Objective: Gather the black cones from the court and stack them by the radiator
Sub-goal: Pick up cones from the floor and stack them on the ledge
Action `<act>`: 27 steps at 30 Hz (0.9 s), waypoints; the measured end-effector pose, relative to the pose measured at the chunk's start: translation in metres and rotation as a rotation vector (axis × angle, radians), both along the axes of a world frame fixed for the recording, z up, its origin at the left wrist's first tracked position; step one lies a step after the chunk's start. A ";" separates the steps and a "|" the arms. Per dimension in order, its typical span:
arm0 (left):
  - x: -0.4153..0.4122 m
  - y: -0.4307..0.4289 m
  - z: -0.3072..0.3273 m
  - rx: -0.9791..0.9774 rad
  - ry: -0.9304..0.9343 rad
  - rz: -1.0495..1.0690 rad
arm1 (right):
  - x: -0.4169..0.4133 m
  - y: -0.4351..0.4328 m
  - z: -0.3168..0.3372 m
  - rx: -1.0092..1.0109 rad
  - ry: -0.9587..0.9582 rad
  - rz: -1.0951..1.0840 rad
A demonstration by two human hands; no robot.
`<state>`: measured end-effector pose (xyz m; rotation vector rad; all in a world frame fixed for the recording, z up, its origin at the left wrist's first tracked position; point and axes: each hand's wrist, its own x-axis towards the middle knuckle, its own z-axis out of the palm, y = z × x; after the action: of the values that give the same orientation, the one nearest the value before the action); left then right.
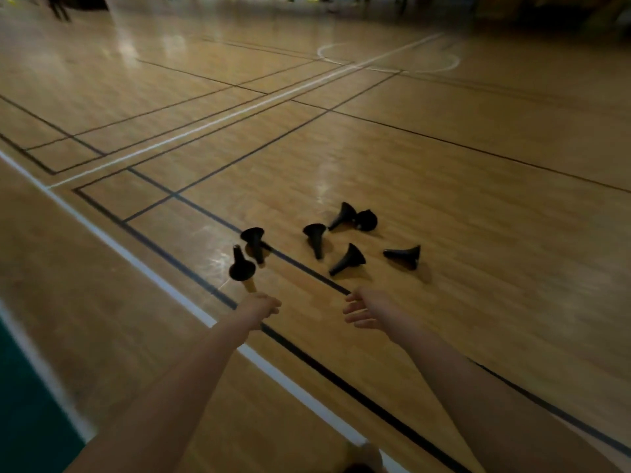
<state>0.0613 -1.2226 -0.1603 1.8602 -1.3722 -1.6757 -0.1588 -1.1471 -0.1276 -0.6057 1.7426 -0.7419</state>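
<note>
Two bare forearms reach out low over the wooden court floor (478, 233), with a green strip (27, 404) at the near left edge and a white line (164, 285) running diagonally under the left arm. At the end of that arm the left hand (259, 307) shows its back, blurred, with the fingers bent under; I cannot tell whether they hold anything. The right hand (363, 310) is level with it and a little apart, its fingers (353, 307) spread and released, grasping nothing. Just beyond the left hand the nearest cone (241, 266) has its narrow end up and its wide base down, between two black court lines. Close behind it a second cone (254, 240) lies tipped across the farther black line (307, 268). Past that line, ahead of the right hand, the rest are scattered on their sides: a slanted cone (347, 259), a middle cone (316, 238), and a rightmost cone (404, 256) with its tip pointing left. Farther on, a far cone (343, 216) touches a last cone (366, 220), which is too foreshortened to read well. Well beyond, a white circle (454, 61) is painted on the boards, and blurred figures (59, 6) stand at the dim far end.
</note>
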 end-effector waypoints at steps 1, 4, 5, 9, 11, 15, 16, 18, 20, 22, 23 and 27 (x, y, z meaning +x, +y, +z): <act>-0.015 -0.013 -0.003 0.009 -0.008 -0.013 | -0.011 -0.010 -0.001 0.008 -0.005 -0.024; -0.062 -0.058 -0.007 0.011 -0.008 -0.037 | -0.055 -0.047 -0.001 0.011 -0.003 -0.083; -0.077 -0.072 -0.010 0.012 -0.004 -0.045 | -0.070 -0.058 0.001 0.004 -0.010 -0.096; -0.140 -0.134 -0.006 0.061 -0.002 -0.002 | -0.148 -0.113 0.007 -0.010 -0.042 -0.145; -0.171 -0.165 -0.003 0.073 0.014 0.005 | -0.186 -0.143 0.008 -0.006 -0.035 -0.147; -0.217 -0.227 -0.001 0.074 -0.013 0.042 | -0.237 -0.205 0.012 0.002 -0.003 -0.145; -0.227 -0.241 -0.002 0.080 -0.025 0.034 | -0.244 -0.219 0.014 0.000 -0.004 -0.136; -0.245 -0.272 -0.005 0.082 -0.035 0.020 | -0.258 -0.252 0.012 -0.003 -0.003 -0.114; -0.260 -0.304 -0.008 0.079 -0.044 0.013 | -0.270 -0.288 0.007 0.009 0.005 -0.098; -0.269 -0.338 -0.015 0.078 -0.032 -0.005 | -0.280 -0.328 -0.004 0.020 0.000 -0.081; -0.272 -0.361 -0.021 0.084 -0.024 -0.013 | -0.287 -0.353 -0.012 0.032 -0.002 -0.077; -0.283 -0.453 -0.045 0.117 -0.018 -0.014 | -0.309 -0.445 -0.038 0.075 0.024 -0.073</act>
<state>-0.2214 -1.6753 -0.2052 1.9368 -1.3228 -1.7860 -0.4680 -1.5918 -0.1661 -0.5037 1.8140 -0.7188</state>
